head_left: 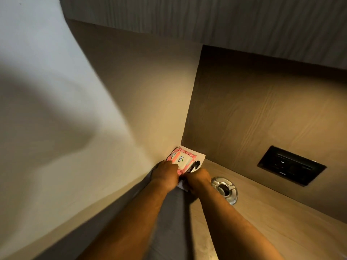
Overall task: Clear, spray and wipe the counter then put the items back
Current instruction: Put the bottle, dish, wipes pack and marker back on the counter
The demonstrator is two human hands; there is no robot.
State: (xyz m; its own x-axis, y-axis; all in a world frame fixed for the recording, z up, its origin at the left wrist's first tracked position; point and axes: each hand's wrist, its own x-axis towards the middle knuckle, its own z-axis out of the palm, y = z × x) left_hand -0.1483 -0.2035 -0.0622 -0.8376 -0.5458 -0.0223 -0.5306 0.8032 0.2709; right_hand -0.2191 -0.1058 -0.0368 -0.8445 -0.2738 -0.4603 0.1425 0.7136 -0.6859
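While both hands work at the far corner, I read the step as either lifting items off the counter [262,218] or setting them back; from this single view I cannot tell which, since no spray bottle or cloth shows.

Left to right: a pale wall, then a grey surface running along it under the left forearm. The left hand [166,170] rests with curled fingers on the near edge of the pink wipes pack [183,160], apparently gripping it. The pack lies flat in the corner on white paper [200,156], touching the wall. Just beside it lies a small black object [195,165], too dim to identify. The right hand [199,178] is curled at the near edge of paper and black object; whether it pinches either, I cannot tell.

Right of the hands: a round metal ashtray-like dish [224,188], its contents not visible. On the wood back panel, a dark socket plate [291,165].

Judgement for the next move: if clearing, pack, paper and black object must lift together without sliding apart.
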